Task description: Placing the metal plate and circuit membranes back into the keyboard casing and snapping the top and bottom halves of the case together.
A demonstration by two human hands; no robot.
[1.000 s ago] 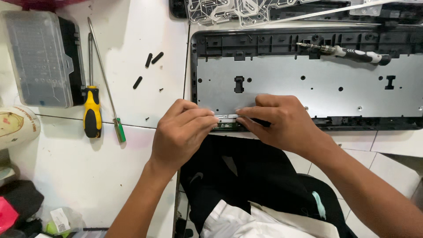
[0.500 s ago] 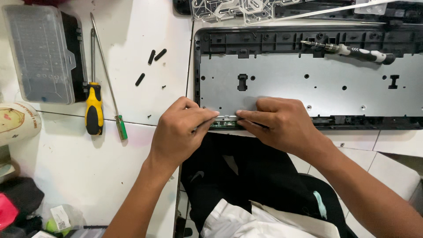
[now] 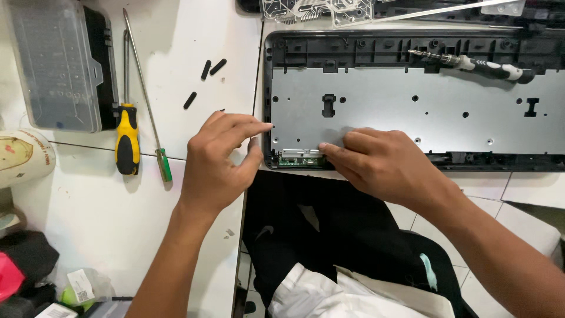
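An opened keyboard base, a black frame with a grey metal plate inside, lies on the white table. At its near left corner sits a small green circuit board. My right hand rests on the near edge with its fingertips pressed against the board's right end. My left hand hovers beside the base's left corner, fingers spread and holding nothing, its fingertips near the frame's edge.
A small precision screwdriver lies on the plate's far side. A yellow-handled screwdriver, a thin green-handled one, a clear plastic parts case and three small black rubber feet lie on the white table at left.
My left hand has let go of the circuit board and drawn back to the left with its fingers spread. My right hand stays on the board.
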